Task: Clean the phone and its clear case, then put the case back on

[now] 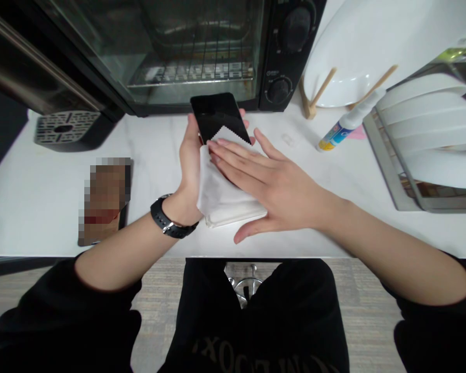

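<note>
A dark-screened smartphone (pixel 219 114) rests in my left hand (pixel 191 160), whose thumb lies along its left edge while fingertips show at its right edge. Over the lower part of the phone lies a light grey cleaning cloth (pixel 217 186) with a zigzag edge. My right hand (pixel 270 178) is laid flat on the cloth, thumb and little finger spread out. The phone's lower end is hidden under cloth and hand. To the right stands a white spray bottle (pixel 347 124) with a blue and yellow label, apart from both hands.
A black toaster oven (pixel 202 52) stands behind the hands, with a drip-tray machine (pixel 72 129) to its left. Another phone (pixel 127 191), partly pixelated, lies at left. Plates fill a metal rack (pixel 384 160) at right, beside a wooden plate stand (pixel 309 103). The white counter (pixel 159 134) ends near my lap.
</note>
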### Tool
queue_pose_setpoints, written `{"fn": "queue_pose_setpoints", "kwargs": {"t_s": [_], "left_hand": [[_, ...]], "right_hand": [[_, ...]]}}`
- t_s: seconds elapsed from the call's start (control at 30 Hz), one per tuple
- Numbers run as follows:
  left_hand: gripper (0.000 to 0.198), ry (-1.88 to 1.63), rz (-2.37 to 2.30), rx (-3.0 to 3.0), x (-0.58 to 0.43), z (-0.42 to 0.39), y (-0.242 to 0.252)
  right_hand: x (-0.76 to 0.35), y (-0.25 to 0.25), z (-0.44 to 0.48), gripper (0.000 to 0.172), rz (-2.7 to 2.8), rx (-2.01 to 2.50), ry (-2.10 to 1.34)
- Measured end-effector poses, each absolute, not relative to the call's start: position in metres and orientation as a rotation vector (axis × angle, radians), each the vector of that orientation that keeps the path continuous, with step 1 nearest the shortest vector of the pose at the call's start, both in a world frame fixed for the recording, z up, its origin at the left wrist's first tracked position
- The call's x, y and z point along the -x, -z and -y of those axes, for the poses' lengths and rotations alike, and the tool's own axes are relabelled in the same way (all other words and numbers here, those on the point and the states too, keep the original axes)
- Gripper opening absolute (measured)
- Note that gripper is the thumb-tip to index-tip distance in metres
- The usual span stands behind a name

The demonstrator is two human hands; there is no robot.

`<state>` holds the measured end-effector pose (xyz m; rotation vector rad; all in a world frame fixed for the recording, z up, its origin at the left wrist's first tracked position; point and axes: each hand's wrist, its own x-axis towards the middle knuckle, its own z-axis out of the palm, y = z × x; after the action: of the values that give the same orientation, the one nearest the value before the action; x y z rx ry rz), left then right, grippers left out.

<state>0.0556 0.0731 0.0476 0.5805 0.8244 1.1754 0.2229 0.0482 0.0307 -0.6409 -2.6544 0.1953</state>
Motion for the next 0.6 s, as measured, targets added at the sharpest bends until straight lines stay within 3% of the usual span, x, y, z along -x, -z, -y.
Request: {"fn": "queue_pose_setpoints", "kwargs": {"t_s": [0.2,0.6], "left_hand": [[0.075,-1.335,-0.784,-0.597,-0.053,-0.08,-0.055],[0.062,-1.146,-0.821,-0.531,-0.073,-0.061,-0.045]], "right_hand": [[-0.226,-0.034,-0.047,0.104,2.606,0.81,-0.13],[-0.236,-0.025,-0.065,0.117,2.407,1.115,-0.204]]}}
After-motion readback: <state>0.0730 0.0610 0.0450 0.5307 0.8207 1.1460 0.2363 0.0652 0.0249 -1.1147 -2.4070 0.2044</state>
